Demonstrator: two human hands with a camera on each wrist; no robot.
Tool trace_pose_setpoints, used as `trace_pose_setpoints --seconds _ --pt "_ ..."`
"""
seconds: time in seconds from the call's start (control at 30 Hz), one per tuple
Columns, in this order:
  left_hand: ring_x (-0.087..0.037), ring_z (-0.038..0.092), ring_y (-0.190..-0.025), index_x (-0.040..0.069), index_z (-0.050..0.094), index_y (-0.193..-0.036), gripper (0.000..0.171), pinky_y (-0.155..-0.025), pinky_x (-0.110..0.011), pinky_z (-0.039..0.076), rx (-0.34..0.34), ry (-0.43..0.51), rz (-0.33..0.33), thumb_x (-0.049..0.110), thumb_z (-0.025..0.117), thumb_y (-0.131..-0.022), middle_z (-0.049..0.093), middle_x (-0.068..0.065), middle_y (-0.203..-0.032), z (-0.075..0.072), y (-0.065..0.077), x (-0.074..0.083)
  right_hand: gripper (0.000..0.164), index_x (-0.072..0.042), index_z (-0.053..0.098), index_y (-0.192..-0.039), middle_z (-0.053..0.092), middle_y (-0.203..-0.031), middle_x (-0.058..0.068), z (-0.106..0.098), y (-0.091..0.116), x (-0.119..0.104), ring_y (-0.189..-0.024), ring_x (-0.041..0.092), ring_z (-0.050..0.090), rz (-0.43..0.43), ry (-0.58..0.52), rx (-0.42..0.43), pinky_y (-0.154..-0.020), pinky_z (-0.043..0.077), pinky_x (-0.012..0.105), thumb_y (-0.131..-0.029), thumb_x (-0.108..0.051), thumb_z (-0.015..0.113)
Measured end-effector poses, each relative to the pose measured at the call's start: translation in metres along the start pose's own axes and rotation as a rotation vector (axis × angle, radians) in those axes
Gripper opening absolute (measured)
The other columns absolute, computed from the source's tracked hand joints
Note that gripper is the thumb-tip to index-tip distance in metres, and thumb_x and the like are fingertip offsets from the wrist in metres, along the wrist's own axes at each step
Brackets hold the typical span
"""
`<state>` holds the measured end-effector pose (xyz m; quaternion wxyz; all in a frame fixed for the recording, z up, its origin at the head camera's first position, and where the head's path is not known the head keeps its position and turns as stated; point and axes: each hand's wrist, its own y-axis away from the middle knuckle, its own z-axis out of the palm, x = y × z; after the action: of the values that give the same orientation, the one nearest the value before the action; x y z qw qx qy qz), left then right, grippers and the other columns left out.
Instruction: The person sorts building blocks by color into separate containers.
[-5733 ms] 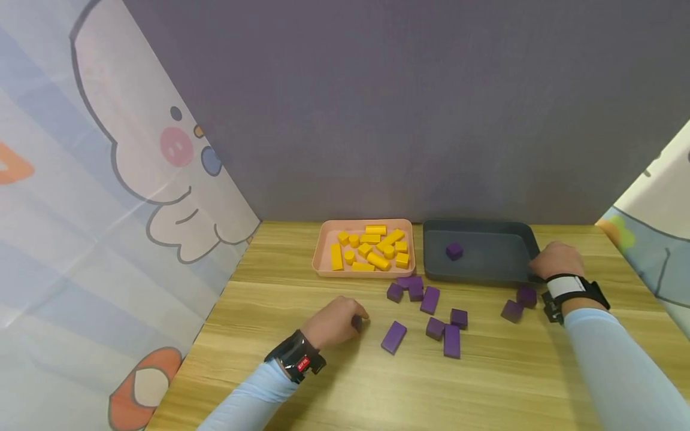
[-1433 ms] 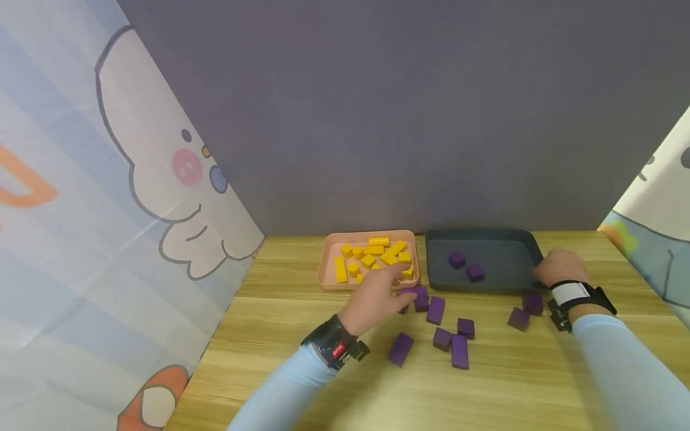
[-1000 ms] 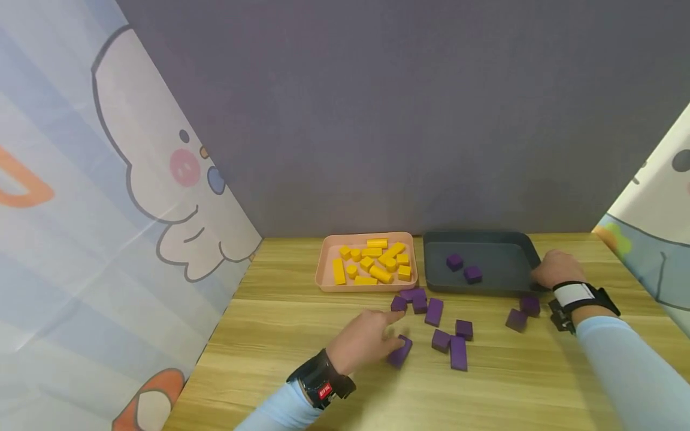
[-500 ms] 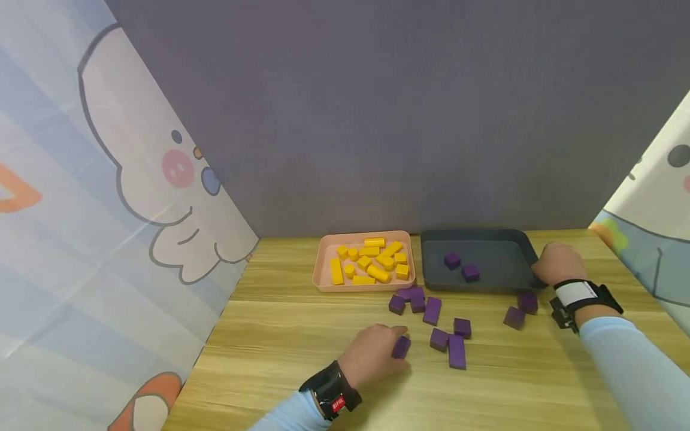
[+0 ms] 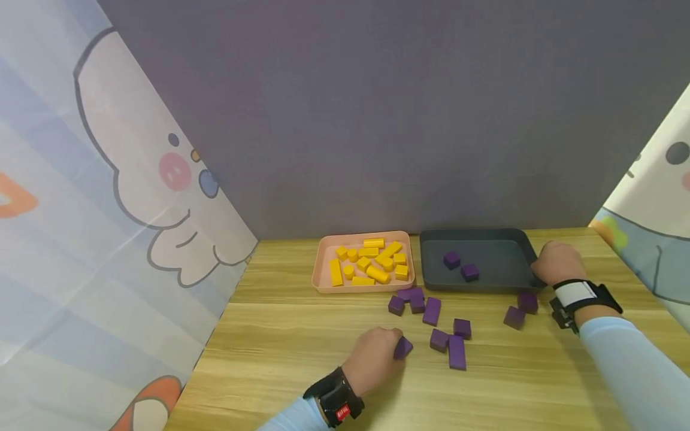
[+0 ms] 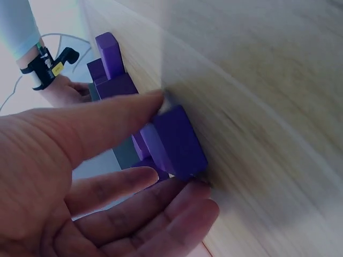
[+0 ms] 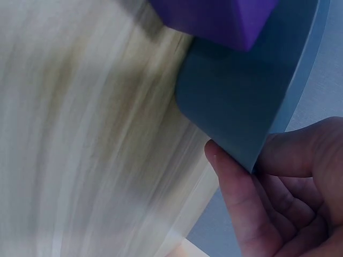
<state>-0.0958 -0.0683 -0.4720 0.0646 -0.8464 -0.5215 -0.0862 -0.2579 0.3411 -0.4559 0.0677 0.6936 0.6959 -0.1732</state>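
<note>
My left hand (image 5: 373, 361) is low over the table, pinching a purple rectangular block (image 5: 402, 348) between thumb and fingers. In the left wrist view that block (image 6: 181, 143) is tilted, with the thumb along its upper edge and fingertips at its lower end. My right hand (image 5: 558, 263) grips the right wall of a dark grey tray (image 5: 501, 291); the right wrist view shows the thumb inside the rim and the index finger along the outside. Two purple cubes, one of them (image 5: 470, 273), lie in this tray. Several purple blocks (image 5: 456, 352) lie between the hands.
A peach tray (image 5: 321, 290) full of yellow blocks (image 5: 378, 275) stands left of the dark tray. More purple blocks (image 5: 431, 312) lie just in front of it. Two purple cubes (image 5: 514, 317) sit near my right wrist. A grey panel (image 5: 377, 120) rises behind the trays.
My left hand let go of a purple cube, now a second one in the dark tray, then came down to the rectangular block and pinched it, tilting it. The right hand stays on the tray.
</note>
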Motion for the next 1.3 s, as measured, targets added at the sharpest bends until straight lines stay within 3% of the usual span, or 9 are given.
trace_pose_setpoints --seconds 0.17,0.37,0.63,0.83,0.97,1.17,1.3 --pt "0.0 0.051 -0.058 0.012 0.075 -0.09 0.013 -0.053 -0.015 0.039 0.042 0.024 0.017 0.01 0.084 -0.08 0.071 0.004 -0.072 0.001 -0.003 -0.008 0.025 -0.006 0.052 -0.051 0.062 -0.062 0.022 0.0 -0.002 0.003 -0.061 0.044 0.063 0.004 0.009 0.007 -0.054 0.051 0.054 -0.074 -0.009 0.062" --pt "-0.002 0.054 -0.061 0.01 0.075 -0.089 0.018 -0.055 -0.016 0.041 0.029 0.091 -0.028 0.004 0.083 -0.074 0.073 0.002 -0.075 -0.005 -0.01 -0.015 0.024 -0.003 0.055 -0.051 0.062 -0.061 0.022 -0.001 -0.001 0.006 -0.061 0.046 0.062 0.014 0.001 0.014 -0.054 0.051 0.055 -0.074 -0.009 0.062" --pt "-0.003 0.056 -0.066 0.007 0.078 -0.105 0.027 -0.058 -0.016 0.044 0.113 0.171 -0.059 0.012 0.087 -0.08 0.079 -0.003 -0.09 -0.033 -0.031 -0.018 0.028 -0.006 0.051 -0.049 0.06 -0.058 0.018 -0.007 0.001 0.004 -0.06 0.044 0.061 0.018 0.004 0.029 -0.053 0.05 0.055 -0.074 -0.008 0.063" --pt "-0.004 0.062 -0.069 0.01 0.075 -0.117 0.031 -0.057 -0.016 0.049 0.251 0.333 -0.035 0.015 0.084 -0.088 0.078 -0.002 -0.097 -0.063 -0.062 -0.009 0.028 -0.007 0.049 -0.049 0.061 -0.06 0.022 -0.007 0.001 0.001 -0.061 0.047 0.062 0.021 0.008 0.045 -0.054 0.051 0.057 -0.074 -0.008 0.063" --pt "-0.005 0.067 -0.073 0.011 0.071 -0.126 0.037 -0.061 -0.014 0.052 0.371 0.398 0.01 0.019 0.081 -0.091 0.079 -0.004 -0.107 -0.073 -0.088 0.001 0.028 -0.007 0.05 -0.05 0.061 -0.06 0.022 -0.005 0.001 -0.001 -0.061 0.047 0.062 0.021 -0.001 0.055 -0.053 0.051 0.056 -0.074 -0.007 0.063" --pt "-0.014 0.074 -0.097 0.007 0.069 -0.128 0.039 -0.078 -0.012 0.057 0.534 0.455 0.073 0.02 0.079 -0.093 0.078 -0.007 -0.115 -0.065 -0.132 0.014 0.026 -0.004 0.053 -0.051 0.063 -0.062 0.025 0.0 0.001 -0.004 -0.062 0.048 0.063 0.03 -0.021 0.059 -0.054 0.051 0.057 -0.075 -0.006 0.063" --pt "-0.012 0.072 -0.09 0.007 0.067 -0.128 0.038 -0.073 -0.012 0.055 0.579 0.484 0.066 0.023 0.078 -0.094 0.079 -0.008 -0.113 -0.055 -0.16 0.018 0.027 -0.005 0.052 -0.051 0.062 -0.06 0.023 0.004 0.002 -0.007 -0.06 0.046 0.063 0.039 -0.027 0.061 -0.052 0.05 0.054 -0.075 -0.006 0.063"
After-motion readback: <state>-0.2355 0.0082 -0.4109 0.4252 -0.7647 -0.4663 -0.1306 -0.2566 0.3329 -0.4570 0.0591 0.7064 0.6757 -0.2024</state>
